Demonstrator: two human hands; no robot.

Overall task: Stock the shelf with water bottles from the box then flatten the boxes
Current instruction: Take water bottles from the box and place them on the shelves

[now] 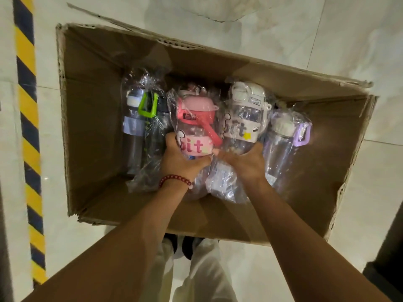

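At nine o'clock a yellow-and-black hazard stripe (28,118) runs along the pale tiled floor (327,35), just beside the open cardboard box (91,101). Inside the box, wrapped bottles lie side by side: a green-looped bottle (148,107) at ten o'clock, then the pink-capped bottle (194,118) gripped by the left hand (183,158). The right hand (246,162) curls under the white-capped bottle (244,112), touching it; the purple-capped bottle (283,136) at two o'clock crowds that hand's outer side.
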